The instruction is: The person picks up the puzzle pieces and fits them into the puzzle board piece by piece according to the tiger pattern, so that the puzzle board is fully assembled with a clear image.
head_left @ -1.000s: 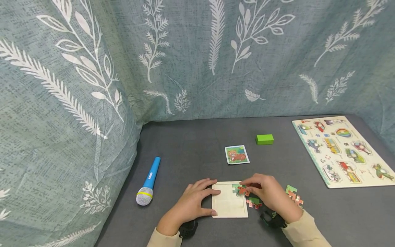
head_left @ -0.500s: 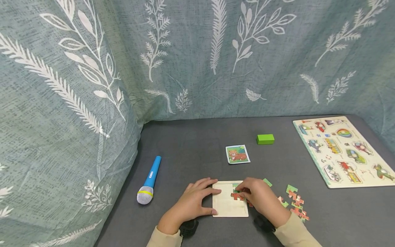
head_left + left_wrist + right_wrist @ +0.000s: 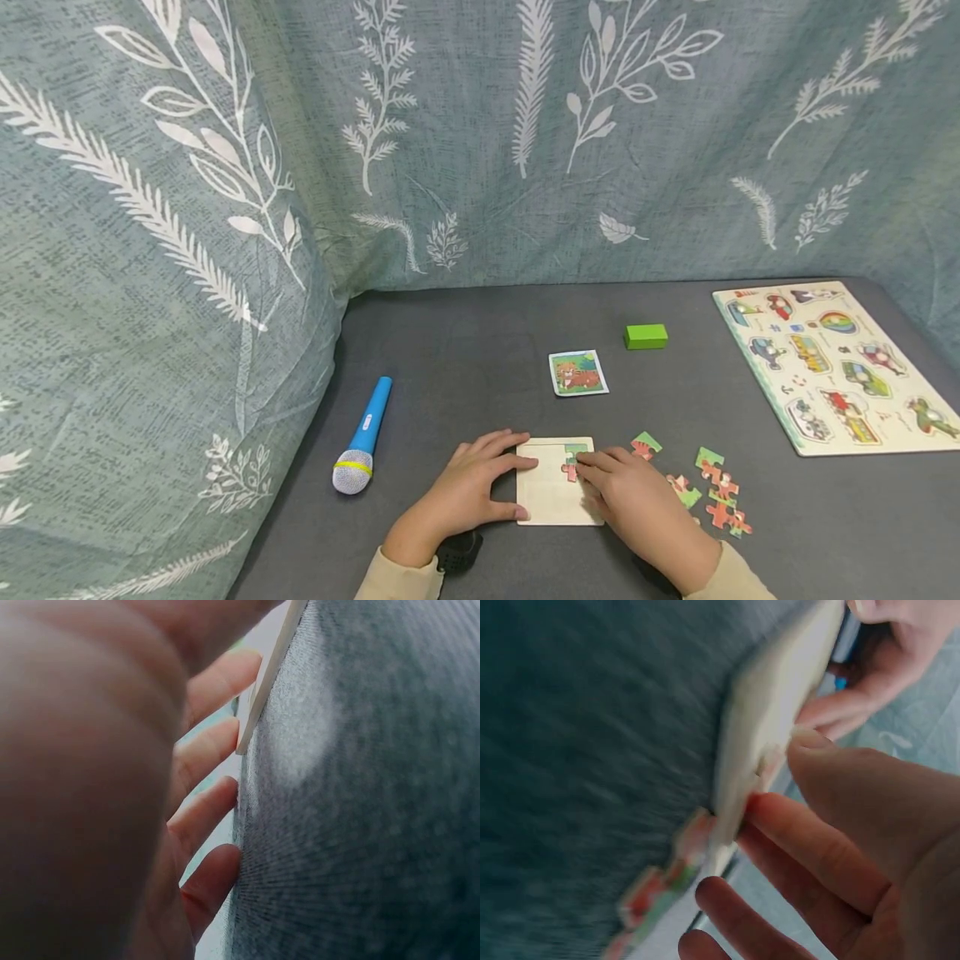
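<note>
A pale wooden puzzle tray (image 3: 551, 500) lies near the front of the table in the head view. My left hand (image 3: 468, 487) steadies its left side, fingers spread, with the thumb at the lower corner and fingertips along the edge. Over the tray's right side, my right hand (image 3: 637, 508) touches a red jigsaw piece (image 3: 570, 472) with its fingertips. Just above that piece sits a green jigsaw piece (image 3: 576, 450). The fingers partly cover both. In the right wrist view, the thumb stands apart from the index fingertip, which is at the tray's surface (image 3: 780, 697).
Loose jigsaw pieces (image 3: 723, 487) lie to the right, others (image 3: 681, 490) beside my right hand. Behind the tray is a tiger picture card (image 3: 577, 373), then a green block (image 3: 646, 337). A blue toy microphone (image 3: 367, 433) lies left; a vehicle puzzle board (image 3: 836, 367) lies far right.
My right hand carried the red piece onto the tray beneath the green one, and its pinch has loosened into fingertips resting there. My left hand has stayed in place.
</note>
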A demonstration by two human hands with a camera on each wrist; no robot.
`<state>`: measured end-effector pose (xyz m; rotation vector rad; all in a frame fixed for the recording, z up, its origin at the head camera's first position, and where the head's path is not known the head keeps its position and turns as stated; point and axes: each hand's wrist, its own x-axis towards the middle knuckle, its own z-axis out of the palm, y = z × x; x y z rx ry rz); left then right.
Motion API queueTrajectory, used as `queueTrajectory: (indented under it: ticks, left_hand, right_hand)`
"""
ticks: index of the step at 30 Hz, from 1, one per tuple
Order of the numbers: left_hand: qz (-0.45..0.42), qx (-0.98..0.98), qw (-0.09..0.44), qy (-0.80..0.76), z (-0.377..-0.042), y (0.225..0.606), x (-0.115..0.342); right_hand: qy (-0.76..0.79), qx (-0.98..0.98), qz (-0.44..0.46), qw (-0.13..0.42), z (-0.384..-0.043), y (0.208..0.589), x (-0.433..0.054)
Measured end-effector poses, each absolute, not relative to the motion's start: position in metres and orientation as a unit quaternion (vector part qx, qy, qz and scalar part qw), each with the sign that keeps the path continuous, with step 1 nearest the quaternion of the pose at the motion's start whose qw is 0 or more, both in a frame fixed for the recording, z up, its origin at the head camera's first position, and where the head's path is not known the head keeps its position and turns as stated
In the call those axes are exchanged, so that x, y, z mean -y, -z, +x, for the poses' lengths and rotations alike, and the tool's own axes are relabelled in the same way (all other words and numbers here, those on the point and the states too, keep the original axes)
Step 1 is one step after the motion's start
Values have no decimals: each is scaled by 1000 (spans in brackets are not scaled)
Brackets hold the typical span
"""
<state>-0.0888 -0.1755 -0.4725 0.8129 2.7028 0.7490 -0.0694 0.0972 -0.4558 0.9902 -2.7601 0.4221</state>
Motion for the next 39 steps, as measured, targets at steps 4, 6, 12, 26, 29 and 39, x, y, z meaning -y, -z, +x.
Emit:
queueTrajectory:
  ticks: [4,6,12,26,29,39]
  left_hand:
    - [278,-921,109,-251,-89,471,176]
    - [278,-920,109,-252,-90,471,176]
    - [280,-921,105,-251,-90,470,176]
    - [276,-922,114,-248,-88,472,174]
    - [277,-922,115,-246,-87,472,173]
    - [270,-922,119,-251,-89,472,174]
  right_hand:
    - [-139,932,327,72,-63,458,-100]
    - [-141,933,322,72,-61,459,-101]
    - [-146,934,319,67,-61,460,-101]
    - [-187,931,308,62,-59,463,-95]
    - [-185,932,306,61,-58,463,-95]
    - [-190,926,318,70,-58,465,-94]
